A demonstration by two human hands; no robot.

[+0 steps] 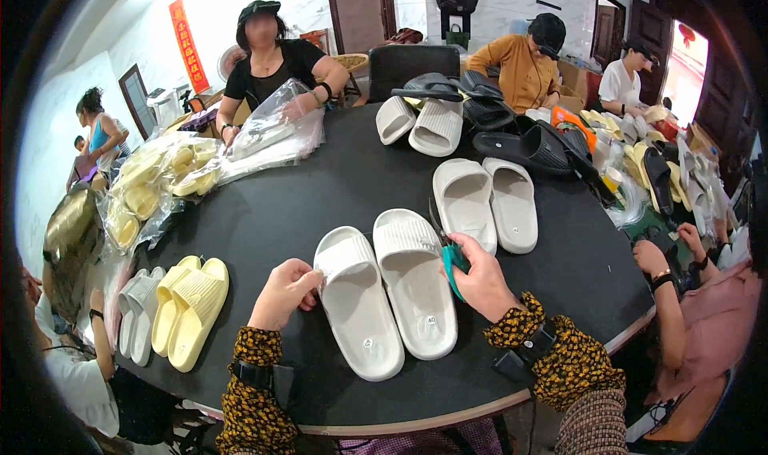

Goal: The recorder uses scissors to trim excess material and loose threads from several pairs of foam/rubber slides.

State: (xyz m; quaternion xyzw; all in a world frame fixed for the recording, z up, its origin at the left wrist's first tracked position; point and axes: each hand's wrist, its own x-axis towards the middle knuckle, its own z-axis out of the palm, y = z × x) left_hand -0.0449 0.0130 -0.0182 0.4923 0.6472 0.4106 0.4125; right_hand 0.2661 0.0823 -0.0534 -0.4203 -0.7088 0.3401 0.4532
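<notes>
Two pale grey slide sandals lie side by side on the black table in front of me, the left slide [358,319] slightly nearer than the right slide [416,295]. My left hand [282,295] pinches at the outer edge of the left slide's ribbed strap with thumb and forefinger. Gripped in my right hand [482,283] is a small cutting tool with a green handle [456,269], probably thread snips, beside the right slide's strap. The fingers partly hide its blades. Just beyond, another grey pair [464,203] rests with toes pointing away.
Yellow slides [192,315] and smaller grey slides [138,319] stand at the left. Bagged yellow slides [160,179] lie farther back. Across the black table [320,199], a person handles clear plastic bags [276,139]. Black slides [524,147] pile at the far right; co-workers sit around.
</notes>
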